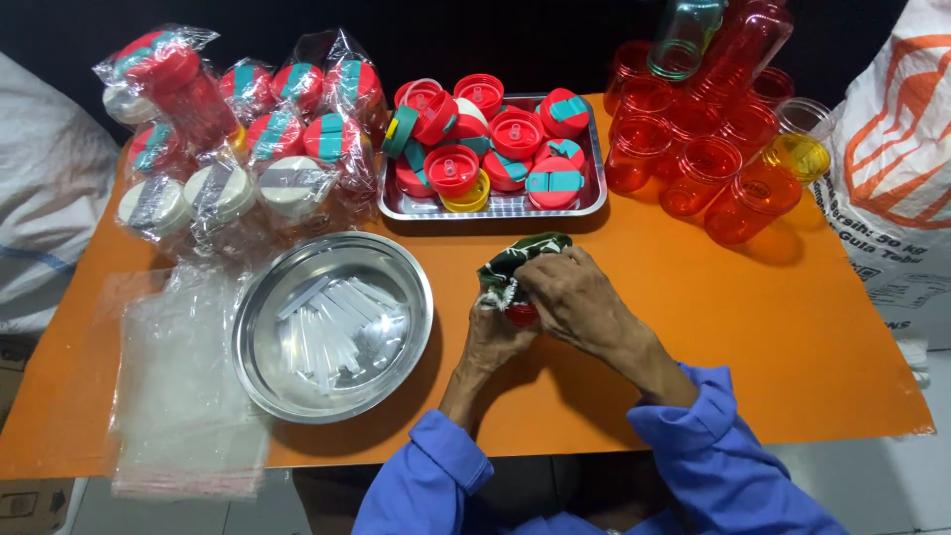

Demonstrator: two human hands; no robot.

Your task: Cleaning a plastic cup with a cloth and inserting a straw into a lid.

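Both hands meet just short of the table's (753,327) middle, a little toward the near edge, and between them sits a small red bottle (521,314) wrapped in a dark green patterned cloth (515,256). The left hand (492,332) cups the bottle from below and from the left, fingers closed round it; the right hand (575,297) lies over the top from the right, fingers curled down onto the cloth and pinching it against the bottle. So the bottle is held by both hands at once, with only a red sliver showing under the right palm (too little to tell which way its long axis runs). The cloth bunches up toward the far edge, its free end pointing at the tray (592,193) of red and teal lids (552,185) that stands straight beyond the hands. The round steel bowl (396,263) of clear straws (332,322) lies just left of the left hand, near the near edge. Bare red bottles (713,168) crowd the far right corner, well apart, on the right hand's side. Bagged bottles (287,129) fill the far left corner, and flat clear bags (183,396) overhang the near left edge.
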